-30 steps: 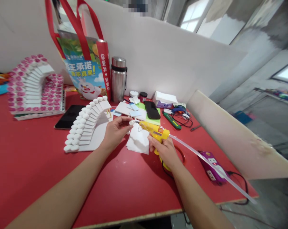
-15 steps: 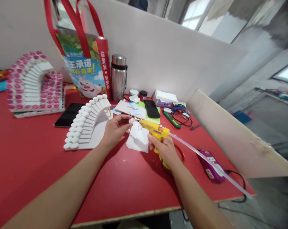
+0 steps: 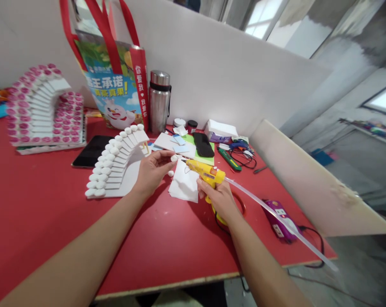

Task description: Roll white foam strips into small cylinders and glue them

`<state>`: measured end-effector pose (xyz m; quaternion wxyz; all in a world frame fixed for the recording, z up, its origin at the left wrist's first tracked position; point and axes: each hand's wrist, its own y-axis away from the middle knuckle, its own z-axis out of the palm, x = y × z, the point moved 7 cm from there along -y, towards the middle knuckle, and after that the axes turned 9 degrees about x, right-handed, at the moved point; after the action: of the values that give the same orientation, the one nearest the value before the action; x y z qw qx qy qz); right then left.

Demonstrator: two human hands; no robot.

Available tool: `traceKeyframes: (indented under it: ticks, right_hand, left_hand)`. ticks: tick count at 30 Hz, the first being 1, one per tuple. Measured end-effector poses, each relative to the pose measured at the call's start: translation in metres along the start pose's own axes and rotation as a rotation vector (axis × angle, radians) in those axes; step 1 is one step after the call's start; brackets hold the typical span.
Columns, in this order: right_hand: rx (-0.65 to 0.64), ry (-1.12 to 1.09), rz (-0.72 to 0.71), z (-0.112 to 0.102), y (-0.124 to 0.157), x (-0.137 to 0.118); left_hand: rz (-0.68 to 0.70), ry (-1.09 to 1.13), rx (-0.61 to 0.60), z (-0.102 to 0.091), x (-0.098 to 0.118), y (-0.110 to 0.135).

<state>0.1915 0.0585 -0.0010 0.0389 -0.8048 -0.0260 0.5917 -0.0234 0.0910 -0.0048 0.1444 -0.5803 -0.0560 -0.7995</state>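
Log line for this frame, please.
left hand: pinches white foam ball | right hand: grips yellow glue gun pointed at ball | white foam staircase model: beside left hand

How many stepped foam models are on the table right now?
2. A white stepped model sits just left of the left hand; a pink-dotted stepped model stands at the far left.

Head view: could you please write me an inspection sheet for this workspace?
Surface: red table, crowded along the back.
Job's things: yellow glue gun with a clear stick out its back; small white piece close to its nozzle.
Clutter: white stair model, pink model, bag, flask, phone, paper, black case.
Hands: left hand pinches the piece; right hand grips the gun.
Cables: black cable by the purple power strip, hanging past the table edge.
Surroundings: white partition behind; board at right.
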Motion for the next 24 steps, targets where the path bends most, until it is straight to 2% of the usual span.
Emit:
traceKeyframes:
  ticks: [2, 4, 10, 12, 14, 18, 24]
  right_hand:
    - [0.033, 0.0, -0.01, -0.007, -0.003, -0.004]
    - [0.092, 0.037, -0.021, -0.026, -0.009, -0.005]
    - [0.293, 0.351, -0.066, -0.115, -0.031, 0.017]
    - [0.359, 0.403, -0.051, -0.136, -0.034, 0.032]
    - [0.358, 0.434, -0.06, -0.143, -0.037, 0.044]
    - [0.332, 0.591, -0.039, -0.142, -0.041, 0.059]
    - [0.419, 0.737, 0.013, -0.146, -0.036, 0.057]
  left_hand:
    - [-0.014, 0.005, 0.0, 0.0, -0.001, 0.0]
    - [-0.019, 0.012, 0.0, -0.001, -0.002, 0.0]
    - [0.007, 0.005, -0.006, 0.0, -0.006, -0.001]
    - [0.014, 0.0, -0.02, 0.002, -0.007, 0.0]
    - [0.01, -0.004, -0.032, 0.002, -0.009, 0.0]
    - [-0.012, 0.016, -0.041, 0.003, -0.011, 0.002]
    - [-0.062, 0.053, -0.067, 0.007, -0.015, 0.006]
